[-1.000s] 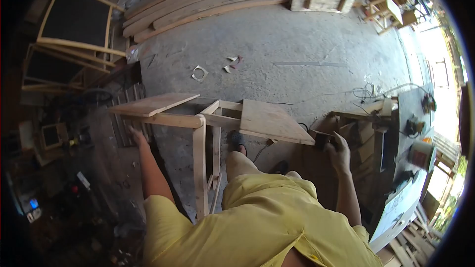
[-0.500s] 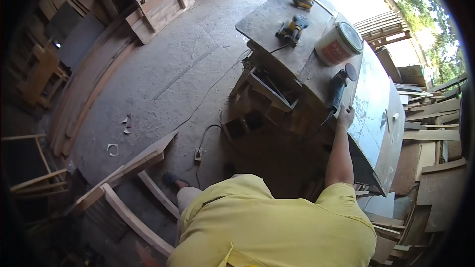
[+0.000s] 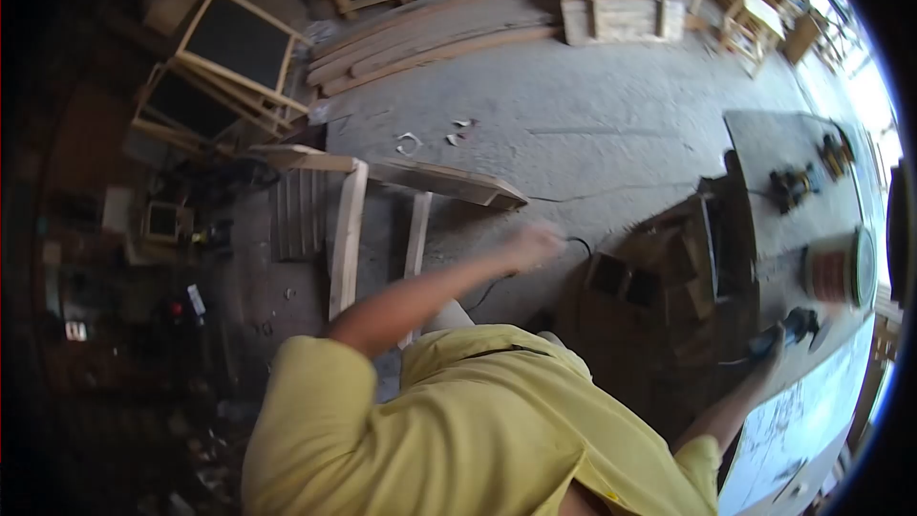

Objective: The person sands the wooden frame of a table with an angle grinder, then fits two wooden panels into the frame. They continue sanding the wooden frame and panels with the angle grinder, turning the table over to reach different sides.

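Observation:
My left hand (image 3: 535,247) is stretched forward over the floor, near the end of a wooden frame piece (image 3: 478,189). It is smeared by motion, so its fingers and anything in them cannot be made out. On the right, my right hand (image 3: 770,355) is at the body of an angle grinder (image 3: 800,324) at the workbench edge, its fingers seemingly wrapped round the tool. The grinder's disc end points away from me. Behind it stands a white bucket (image 3: 833,268) with a reddish label. Two yellow-and-black power tools, one a sander (image 3: 791,187), sit farther back on the bench (image 3: 774,139).
A slatted wooden frame (image 3: 350,229) stands to my left. Hollow blocks (image 3: 623,279) and wood sit under the bench, with a cord (image 3: 578,241) beside them. Planks (image 3: 439,33) lie along the far wall. Dark-panelled frames (image 3: 234,43) lean at the left.
The view has swung left. My left arm has come into sight, reaching forward. My right hand has moved from the bench edge beside the angle grinder onto its body.

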Demonstrator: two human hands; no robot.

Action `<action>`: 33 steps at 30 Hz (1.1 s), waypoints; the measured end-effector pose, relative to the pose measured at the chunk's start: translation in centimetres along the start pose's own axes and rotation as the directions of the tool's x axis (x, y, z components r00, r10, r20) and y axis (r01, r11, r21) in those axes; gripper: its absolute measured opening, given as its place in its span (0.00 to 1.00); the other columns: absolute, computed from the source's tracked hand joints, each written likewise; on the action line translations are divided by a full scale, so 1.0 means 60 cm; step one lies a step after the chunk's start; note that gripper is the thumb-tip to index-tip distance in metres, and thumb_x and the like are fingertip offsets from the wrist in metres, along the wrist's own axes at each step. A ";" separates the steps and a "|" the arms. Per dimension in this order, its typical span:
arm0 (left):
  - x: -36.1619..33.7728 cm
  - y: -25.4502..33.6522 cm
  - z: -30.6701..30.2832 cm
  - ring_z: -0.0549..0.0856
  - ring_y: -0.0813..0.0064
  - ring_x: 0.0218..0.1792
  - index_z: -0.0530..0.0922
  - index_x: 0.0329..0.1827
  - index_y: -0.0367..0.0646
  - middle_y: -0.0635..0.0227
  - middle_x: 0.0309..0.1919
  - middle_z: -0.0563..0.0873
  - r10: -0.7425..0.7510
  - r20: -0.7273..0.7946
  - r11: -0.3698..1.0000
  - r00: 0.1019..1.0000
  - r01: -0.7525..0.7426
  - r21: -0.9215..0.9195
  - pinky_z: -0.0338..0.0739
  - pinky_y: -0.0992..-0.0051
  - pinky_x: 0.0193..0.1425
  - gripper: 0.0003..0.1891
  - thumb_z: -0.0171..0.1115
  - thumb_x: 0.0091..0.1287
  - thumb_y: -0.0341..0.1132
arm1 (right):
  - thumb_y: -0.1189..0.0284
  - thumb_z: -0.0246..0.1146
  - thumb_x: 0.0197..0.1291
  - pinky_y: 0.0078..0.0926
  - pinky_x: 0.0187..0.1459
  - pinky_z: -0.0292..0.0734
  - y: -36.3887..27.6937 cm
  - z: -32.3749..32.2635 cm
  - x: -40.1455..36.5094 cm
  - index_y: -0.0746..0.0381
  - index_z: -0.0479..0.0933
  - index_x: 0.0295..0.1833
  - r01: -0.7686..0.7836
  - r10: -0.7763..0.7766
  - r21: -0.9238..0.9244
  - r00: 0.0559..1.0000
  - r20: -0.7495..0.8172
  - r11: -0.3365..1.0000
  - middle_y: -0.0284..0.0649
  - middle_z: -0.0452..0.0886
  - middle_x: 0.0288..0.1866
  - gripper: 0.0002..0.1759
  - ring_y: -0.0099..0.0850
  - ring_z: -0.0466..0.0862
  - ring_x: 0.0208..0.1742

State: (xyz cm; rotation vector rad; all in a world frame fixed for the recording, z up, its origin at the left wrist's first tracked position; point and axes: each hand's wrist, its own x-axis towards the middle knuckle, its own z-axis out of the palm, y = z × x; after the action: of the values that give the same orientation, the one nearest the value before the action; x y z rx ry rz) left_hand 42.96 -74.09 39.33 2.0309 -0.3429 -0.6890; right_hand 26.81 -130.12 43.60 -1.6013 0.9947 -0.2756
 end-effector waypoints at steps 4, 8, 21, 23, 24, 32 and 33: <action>0.038 0.118 0.190 0.84 0.59 0.53 0.73 0.67 0.39 0.55 0.51 0.85 0.318 0.226 0.947 0.921 -0.297 -0.124 0.76 0.61 0.60 0.34 0.59 0.70 0.58 | 0.54 0.67 0.61 0.39 0.51 0.82 0.100 0.151 -0.070 0.63 0.72 0.65 -0.310 -0.246 0.749 0.812 0.528 0.586 0.43 0.81 0.54 0.34 0.34 0.83 0.51; 0.003 0.158 0.207 0.81 0.48 0.57 0.54 0.77 0.38 0.42 0.54 0.80 0.474 0.234 0.834 0.849 -0.348 -0.429 0.74 0.61 0.62 0.49 0.51 0.68 0.71 | 0.53 0.64 0.63 0.41 0.56 0.80 -0.004 0.370 -0.228 0.66 0.68 0.69 -0.153 -0.386 0.849 0.840 0.381 0.505 0.45 0.81 0.54 0.37 0.36 0.83 0.52; -0.188 -0.171 -0.141 0.81 0.44 0.49 0.47 0.83 0.51 0.42 0.55 0.73 0.690 0.137 0.695 0.711 -0.703 0.147 0.77 0.53 0.55 0.50 0.67 0.64 0.55 | 0.64 0.64 0.57 0.35 0.57 0.79 0.095 0.737 -0.528 0.69 0.73 0.56 -0.457 -0.024 0.678 0.819 0.573 0.575 0.46 0.82 0.49 0.26 0.35 0.83 0.50; -0.225 -0.223 -0.173 0.81 0.42 0.51 0.49 0.83 0.53 0.39 0.56 0.73 0.553 0.375 0.787 0.744 -0.614 0.057 0.77 0.51 0.54 0.48 0.66 0.65 0.54 | 0.64 0.64 0.54 0.35 0.56 0.79 0.150 0.767 -0.568 0.68 0.73 0.54 -0.547 0.081 0.599 0.774 0.627 0.584 0.46 0.82 0.45 0.25 0.36 0.83 0.47; -0.233 -0.256 -0.170 0.82 0.41 0.50 0.50 0.82 0.55 0.39 0.55 0.73 0.503 0.403 0.829 0.764 -0.559 0.025 0.76 0.50 0.53 0.47 0.66 0.65 0.53 | 0.64 0.64 0.53 0.35 0.56 0.80 0.172 0.783 -0.586 0.68 0.74 0.53 -0.579 0.151 0.569 0.766 0.625 0.584 0.46 0.82 0.44 0.25 0.37 0.83 0.46; -0.386 -0.448 -0.074 0.83 0.46 0.49 0.38 0.84 0.47 0.46 0.57 0.76 0.131 0.102 0.985 0.986 -0.141 0.099 0.75 0.50 0.58 0.53 0.64 0.66 0.56 | 0.76 0.64 0.49 0.35 0.40 0.83 0.279 0.924 -0.661 0.65 0.74 0.49 -0.689 0.547 -0.019 0.558 0.624 0.724 0.41 0.80 0.36 0.19 0.37 0.83 0.33; -0.398 -0.464 -0.084 0.83 0.46 0.49 0.38 0.84 0.47 0.46 0.57 0.76 0.113 0.119 0.988 0.986 -0.125 0.094 0.75 0.50 0.58 0.53 0.64 0.66 0.56 | 0.76 0.64 0.48 0.33 0.39 0.83 0.288 0.945 -0.662 0.63 0.72 0.51 -0.669 0.549 -0.098 0.508 0.664 0.737 0.39 0.80 0.36 0.21 0.35 0.83 0.32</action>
State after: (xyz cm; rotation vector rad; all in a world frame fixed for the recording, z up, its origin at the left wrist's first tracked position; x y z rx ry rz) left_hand 25.92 -44.19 25.71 2.0522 -0.5714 -0.7266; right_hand 31.96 -61.64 24.30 -0.9471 0.8671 0.6668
